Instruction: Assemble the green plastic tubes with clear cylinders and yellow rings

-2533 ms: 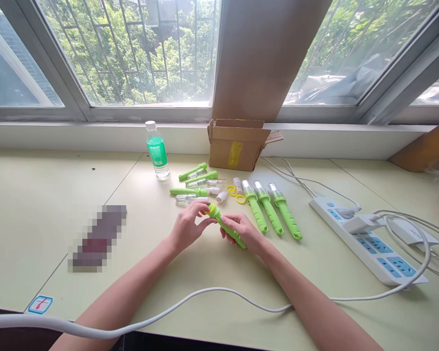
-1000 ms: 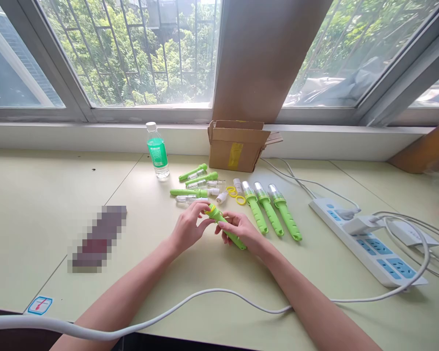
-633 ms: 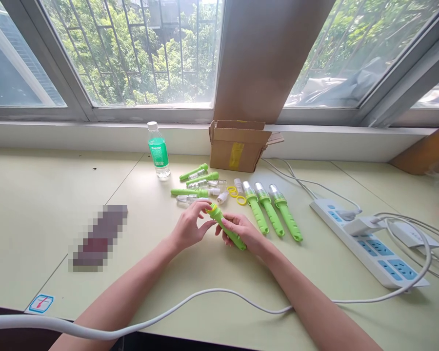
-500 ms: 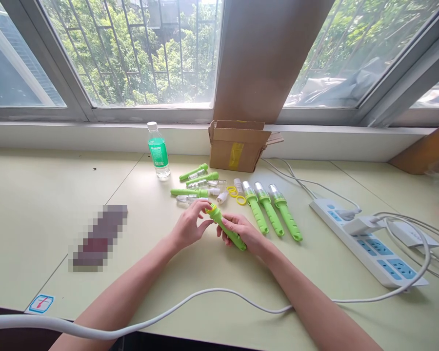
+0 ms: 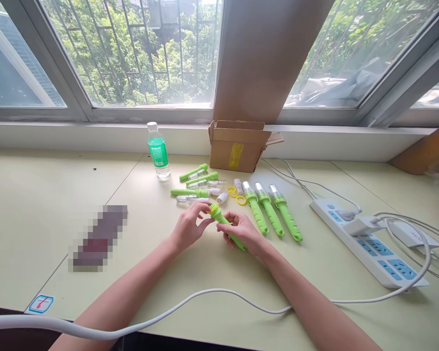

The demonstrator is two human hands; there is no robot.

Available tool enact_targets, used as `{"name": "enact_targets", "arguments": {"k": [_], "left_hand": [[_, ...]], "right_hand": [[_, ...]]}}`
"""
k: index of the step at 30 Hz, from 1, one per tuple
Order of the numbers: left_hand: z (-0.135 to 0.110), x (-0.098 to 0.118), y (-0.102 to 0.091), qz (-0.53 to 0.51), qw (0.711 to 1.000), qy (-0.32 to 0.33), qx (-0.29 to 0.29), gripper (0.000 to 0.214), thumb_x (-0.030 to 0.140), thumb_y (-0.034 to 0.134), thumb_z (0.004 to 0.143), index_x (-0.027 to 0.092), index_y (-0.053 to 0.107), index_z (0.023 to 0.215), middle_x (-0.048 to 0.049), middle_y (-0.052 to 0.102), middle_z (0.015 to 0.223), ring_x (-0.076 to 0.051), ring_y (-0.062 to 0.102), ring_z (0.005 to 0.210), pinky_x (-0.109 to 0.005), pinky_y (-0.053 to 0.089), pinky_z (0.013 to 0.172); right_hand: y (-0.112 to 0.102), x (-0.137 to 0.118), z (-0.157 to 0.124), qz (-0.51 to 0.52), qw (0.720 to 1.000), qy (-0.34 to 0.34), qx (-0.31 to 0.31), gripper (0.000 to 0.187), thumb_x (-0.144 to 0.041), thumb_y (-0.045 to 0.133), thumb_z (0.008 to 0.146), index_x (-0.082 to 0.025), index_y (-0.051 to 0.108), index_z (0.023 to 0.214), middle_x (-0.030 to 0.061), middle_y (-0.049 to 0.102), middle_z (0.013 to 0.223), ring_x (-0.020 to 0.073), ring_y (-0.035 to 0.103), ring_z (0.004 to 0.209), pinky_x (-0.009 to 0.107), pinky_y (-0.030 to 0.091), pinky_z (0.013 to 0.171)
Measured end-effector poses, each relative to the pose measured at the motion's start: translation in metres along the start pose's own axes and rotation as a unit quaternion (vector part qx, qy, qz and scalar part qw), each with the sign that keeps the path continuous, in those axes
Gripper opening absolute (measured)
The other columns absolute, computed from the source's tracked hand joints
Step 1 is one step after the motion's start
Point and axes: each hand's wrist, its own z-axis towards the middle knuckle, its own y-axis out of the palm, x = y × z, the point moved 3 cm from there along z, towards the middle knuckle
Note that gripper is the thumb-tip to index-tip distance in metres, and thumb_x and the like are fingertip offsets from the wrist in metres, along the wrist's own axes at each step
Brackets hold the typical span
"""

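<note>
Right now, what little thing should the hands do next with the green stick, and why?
Probably the left hand should press the yellow rubber ring flat onto the top of the green ribbed plastic handle, while the right hand grips it steady. The ring seems perched at the tip, where that hand pinches.

A water bottle [image 5: 158,151] and open cardboard box [image 5: 237,146] stand at the table's [image 5: 40,195] far edge. A power strip [image 5: 369,248] lies toward its right edge, a white cable [image 5: 168,312] along the near edge.

The right hand [image 5: 243,233] covers much of the green handle [image 5: 220,219].
</note>
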Motion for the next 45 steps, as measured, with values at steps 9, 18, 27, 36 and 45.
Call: {"name": "enact_targets", "arguments": {"k": [9, 18, 27, 36, 45], "left_hand": [[0.0007, 0.0002, -0.0018, -0.004, 1.0, -0.017, -0.017, 0.016, 0.024, 0.061, 0.083, 0.02, 0.05, 0.094, -0.0074, 0.059, 0.109, -0.012, 0.059, 0.077, -0.028, 0.057, 0.061], [0.0001, -0.0033, -0.0014, -0.016, 0.999, -0.037, -0.021, 0.025, 0.024, 0.064, 0.081, 0.021, 0.049, 0.1, -0.0076, 0.059, 0.11, -0.014, 0.061, 0.081, -0.028, 0.058, 0.062], [-0.0006, -0.0054, 0.0014, -0.029, 0.998, -0.054, -0.025, 0.017, 0.021, 0.061, 0.082, 0.02, 0.049, 0.094, -0.0062, 0.059, 0.109, -0.013, 0.059, 0.082, -0.027, 0.057, 0.063], [0.0005, -0.0004, -0.0021, -0.025, 0.999, -0.045, -0.011, 0.022, 0.025, 0.064, 0.081, 0.02, 0.051, 0.097, -0.0067, 0.058, 0.108, -0.011, 0.058, 0.075, -0.029, 0.057, 0.064], [0.0014, 0.0005, -0.0025, -0.006, 0.999, -0.04, -0.006, 0.018, 0.029, 0.064, 0.081, 0.019, 0.051, 0.087, -0.0071, 0.06, 0.106, -0.013, 0.061, 0.079, -0.029, 0.057, 0.063]], "right_hand": [[0.0008, -0.0097, -0.0043, -0.066, 0.995, -0.009, -0.078, 0.039, -0.054, 0.056, 0.081, -0.016, 0.063, 0.074, 0.0006, 0.057, 0.058, 0.012, 0.055, 0.048, 0.024, 0.043, 0.048], [0.0033, -0.0045, -0.0033, -0.059, 0.996, -0.002, -0.065, 0.039, -0.056, 0.051, 0.084, -0.017, 0.057, 0.083, -0.0021, 0.054, 0.063, 0.0064, 0.043, 0.037, 0.02, 0.033, 0.034], [-0.0002, -0.0002, -0.0031, -0.06, 0.998, 0.016, -0.013, 0.032, -0.042, 0.068, 0.073, -0.021, 0.049, 0.089, -0.004, 0.06, 0.065, 0.0089, 0.049, 0.034, 0.019, 0.033, 0.03], [0.0012, -0.0064, -0.0034, -0.072, 0.994, -0.02, -0.075, 0.033, -0.046, 0.056, 0.084, -0.015, 0.062, 0.075, -0.0009, 0.054, 0.056, 0.0118, 0.056, 0.049, 0.024, 0.045, 0.05], [-0.0001, -0.0011, -0.0008, -0.056, 0.995, -0.025, -0.074, 0.033, -0.048, 0.055, 0.085, -0.016, 0.058, 0.075, -0.0006, 0.053, 0.065, 0.0087, 0.048, 0.045, 0.022, 0.04, 0.043]]}}
